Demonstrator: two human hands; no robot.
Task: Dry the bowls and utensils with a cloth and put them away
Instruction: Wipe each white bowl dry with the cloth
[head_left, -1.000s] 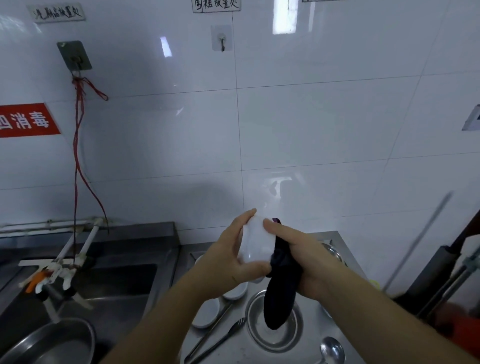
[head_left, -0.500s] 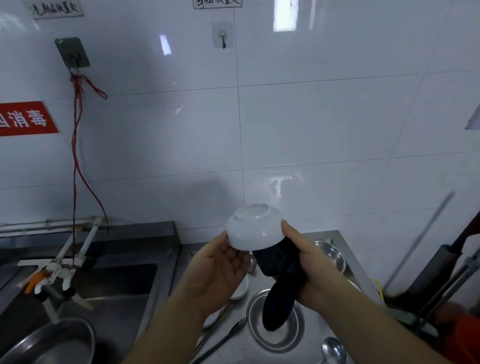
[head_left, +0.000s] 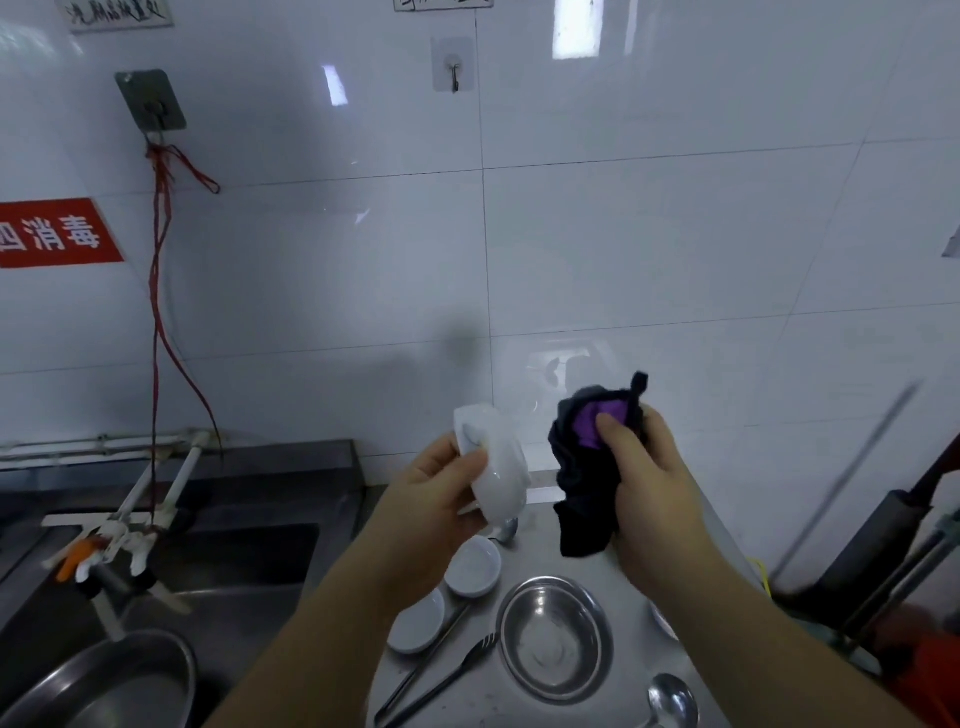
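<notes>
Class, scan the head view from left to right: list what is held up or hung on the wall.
Red sign → red string → white bowl in left hand → dark cloth in right hand.

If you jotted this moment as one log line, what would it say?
step: drying | left hand: holds white bowl | right hand: grips dark cloth, apart from bowl | counter: dishes waiting

The steel basin (head_left: 104, 686) and spoon (head_left: 670, 704) are cut off by the bottom edge.
</notes>
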